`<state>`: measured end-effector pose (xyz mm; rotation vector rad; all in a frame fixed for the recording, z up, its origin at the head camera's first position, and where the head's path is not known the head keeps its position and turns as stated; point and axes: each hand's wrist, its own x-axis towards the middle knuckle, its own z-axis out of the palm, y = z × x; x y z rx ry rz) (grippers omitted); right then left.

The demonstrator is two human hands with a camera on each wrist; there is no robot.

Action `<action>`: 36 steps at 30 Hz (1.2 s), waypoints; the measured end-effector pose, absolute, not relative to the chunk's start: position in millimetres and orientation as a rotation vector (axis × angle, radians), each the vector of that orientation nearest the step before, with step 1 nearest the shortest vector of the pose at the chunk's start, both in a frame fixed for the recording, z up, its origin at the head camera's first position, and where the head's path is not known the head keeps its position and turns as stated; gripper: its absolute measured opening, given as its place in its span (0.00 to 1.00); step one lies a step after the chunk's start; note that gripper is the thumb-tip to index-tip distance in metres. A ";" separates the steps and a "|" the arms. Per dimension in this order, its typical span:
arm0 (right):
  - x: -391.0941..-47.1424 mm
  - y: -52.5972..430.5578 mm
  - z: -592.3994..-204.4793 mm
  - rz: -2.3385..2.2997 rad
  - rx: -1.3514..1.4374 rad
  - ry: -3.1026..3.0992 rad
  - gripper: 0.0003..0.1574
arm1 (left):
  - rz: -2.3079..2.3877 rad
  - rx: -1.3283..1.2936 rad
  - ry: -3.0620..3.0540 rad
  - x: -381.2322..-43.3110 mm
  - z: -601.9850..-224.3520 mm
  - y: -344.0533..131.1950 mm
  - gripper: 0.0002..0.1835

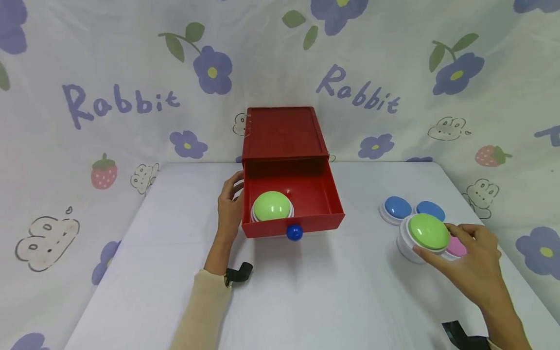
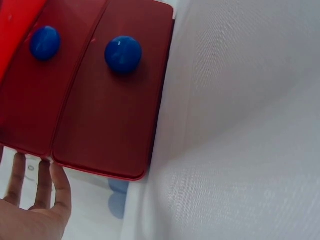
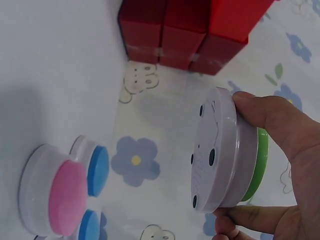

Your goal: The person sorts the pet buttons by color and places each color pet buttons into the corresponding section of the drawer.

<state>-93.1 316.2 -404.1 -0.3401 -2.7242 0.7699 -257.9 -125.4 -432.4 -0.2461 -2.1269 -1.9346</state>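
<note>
A red drawer cabinet (image 1: 280, 133) stands at the back of the white table, its top drawer (image 1: 317, 222) pulled out. Inside the drawer, at the front left, lies a round push button (image 1: 271, 206) with a green dome and white base. My left hand (image 1: 229, 209) rests at the cabinet's left side, its fingers (image 2: 44, 185) fairly straight in the left wrist view. Over at the right, my right hand (image 1: 479, 262) pinches a second green push button (image 1: 428, 231) by its edge, held above the table. The right wrist view shows its white underside (image 3: 207, 150) with small dark feet.
Two blue push buttons (image 1: 398, 207) and a pink push button (image 3: 68, 197) sit on the table behind and beside the held one. Blue knobs (image 2: 123, 54) stick out from the lower drawers. A patterned cloth (image 1: 131, 58) hangs behind the table.
</note>
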 end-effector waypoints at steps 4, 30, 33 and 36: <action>-98.9 310.6 -396.3 0.777 -0.279 -2.714 0.57 | -1.929 -0.244 -2.120 -257.6 -433.0 -126.4 0.27; -124.3 271.4 -361.2 0.923 -0.028 -2.604 0.53 | -1.946 -0.232 -2.120 -260.9 -434.7 -126.2 0.27; -125.5 265.6 -357.2 0.923 -0.013 -2.600 0.52 | -1.947 -0.229 -2.120 -260.8 -434.8 -125.2 0.27; -127.1 259.8 -352.9 0.917 -0.008 -2.603 0.52 | -1.945 -0.226 -2.117 -260.8 -434.9 -124.9 0.27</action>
